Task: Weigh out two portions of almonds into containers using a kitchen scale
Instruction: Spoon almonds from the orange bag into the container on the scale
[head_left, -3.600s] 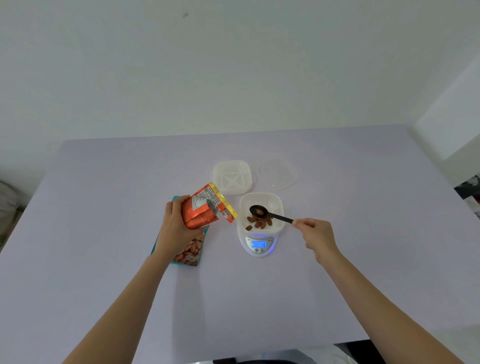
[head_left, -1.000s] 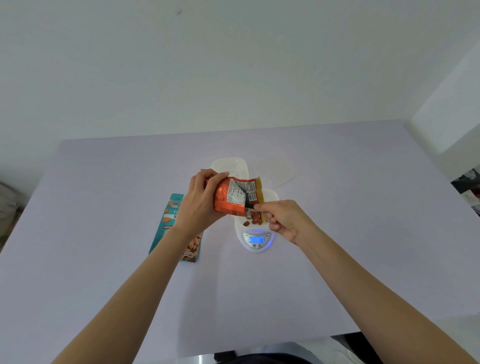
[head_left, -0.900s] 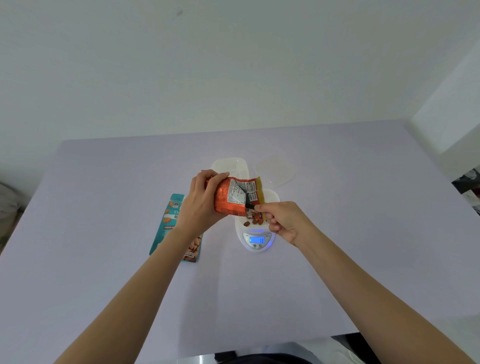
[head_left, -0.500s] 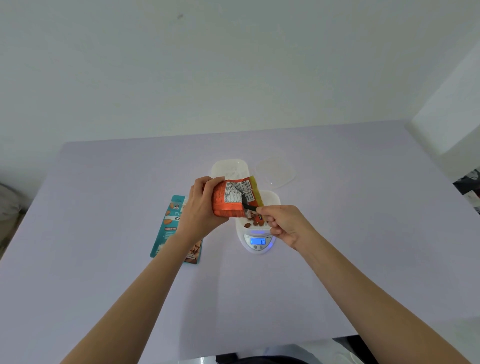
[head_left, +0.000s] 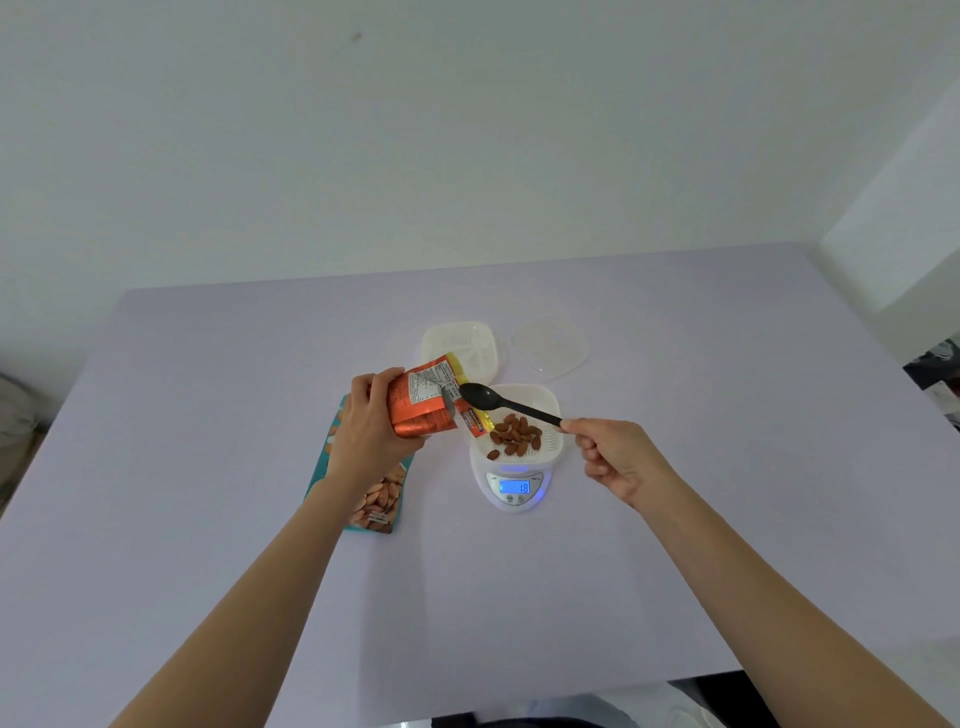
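Head view, left to right. A teal almond bag (head_left: 370, 501) is laid flat on the lilac table (head_left: 701, 519), its far end hidden beneath the left hand (head_left: 363, 434). By this hand an orange pouch (head_left: 422, 408) is gripped above the table, the fingers curled round its far side and the thumb pressed against its near side; the pouch is tilted so that its open yellow-edged mouth is turned to the right, over the left rim of the weighing container. Behind the pouch a second white container (head_left: 470, 345) is set on the table. A black spoon (head_left: 501, 404) is held level above the white container (head_left: 548, 402), its bowl just beside the pouch mouth. The white container is seated on the kitchen scale (head_left: 514, 501), and a small heap of almonds (head_left: 515, 434) is contained in it. On the lit blue display (head_left: 514, 487) the figure 18 is shown. A clear lid (head_left: 549, 347) is placed on the table to the right of the second container. The tip of the spoon handle is pinched between thumb and forefinger of the right hand (head_left: 618, 457), the remaining fingers being curled beneath
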